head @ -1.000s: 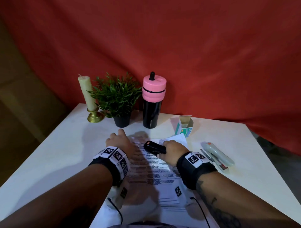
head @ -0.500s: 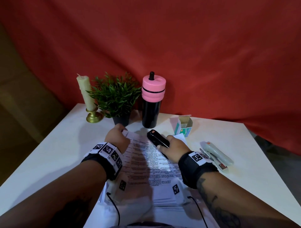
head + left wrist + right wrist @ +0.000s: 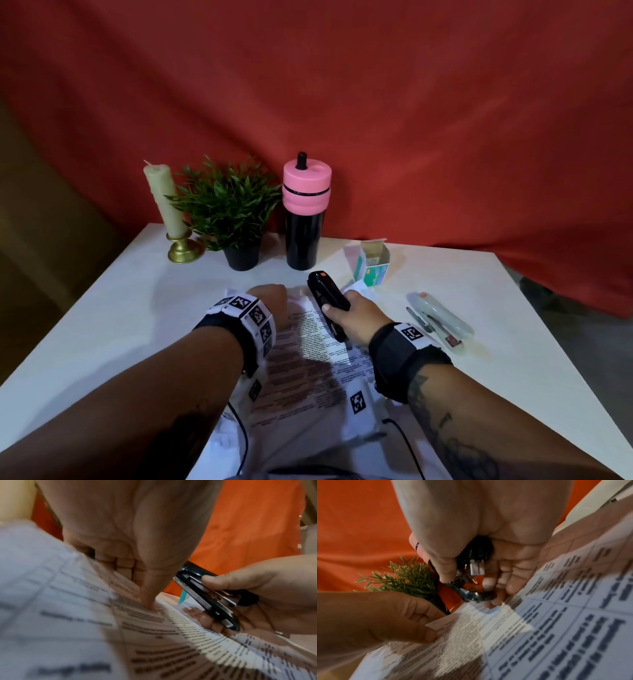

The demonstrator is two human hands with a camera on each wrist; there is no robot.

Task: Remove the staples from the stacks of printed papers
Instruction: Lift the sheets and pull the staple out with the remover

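Observation:
A stack of printed papers (image 3: 308,370) lies on the white table (image 3: 120,325) in front of me. My left hand (image 3: 270,301) pinches its far left corner, thumb on top and fingers curled beneath (image 3: 429,624). The thumb (image 3: 150,601) presses on the printed sheet. My right hand (image 3: 356,318) grips a black stapler-like tool (image 3: 327,298) just above the far edge of the papers, its nose pointing away from me. The tool's metal underside (image 3: 205,596) faces my left hand. No staple can be made out.
Along the back of the table stand a candle in a brass holder (image 3: 168,205), a potted plant (image 3: 233,212) and a black bottle with a pink lid (image 3: 305,219). An open staple box (image 3: 371,262) and a pale stapler (image 3: 442,323) lie to the right.
My left hand went from lying on the papers to pinching their far left corner. My right hand swung the black tool from lying across the page to pointing away from me.

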